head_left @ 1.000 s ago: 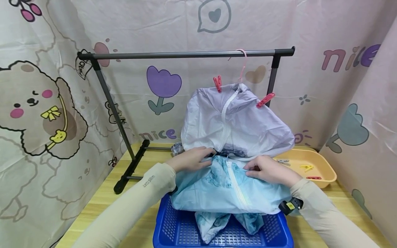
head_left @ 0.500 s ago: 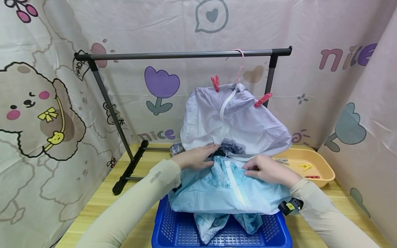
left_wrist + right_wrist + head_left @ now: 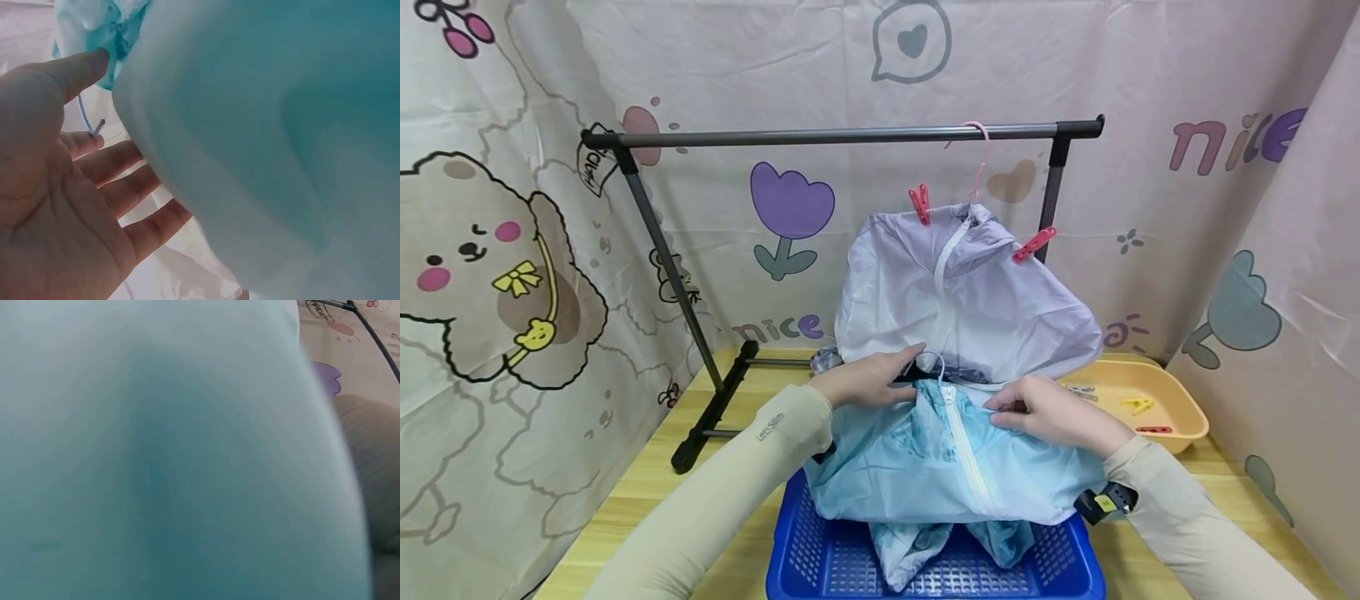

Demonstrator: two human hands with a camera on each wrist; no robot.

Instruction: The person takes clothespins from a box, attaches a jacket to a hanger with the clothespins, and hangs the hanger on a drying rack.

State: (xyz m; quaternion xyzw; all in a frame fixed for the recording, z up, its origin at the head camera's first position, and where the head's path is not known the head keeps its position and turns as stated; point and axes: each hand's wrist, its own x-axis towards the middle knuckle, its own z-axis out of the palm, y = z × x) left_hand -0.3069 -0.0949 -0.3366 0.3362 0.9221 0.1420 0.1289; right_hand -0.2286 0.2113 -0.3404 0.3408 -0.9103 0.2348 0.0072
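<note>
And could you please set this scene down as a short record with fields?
Left hand: outstretched, by the top of the blue jacket
Right hand: pinches that jacket near its upper edge
Lilac jacket: on a pink hanger from the rack, with two red clips
Blue basket: beneath the blue jacket
Yellow tray: right side, holding loose clips

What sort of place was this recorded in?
Probably an indoor corner set up for hanging laundry: a dark clothes rack with a lilac jacket on a pink hanger, a light-blue jacket above a blue basket, and cartoon-printed fabric hanging behind.
</note>
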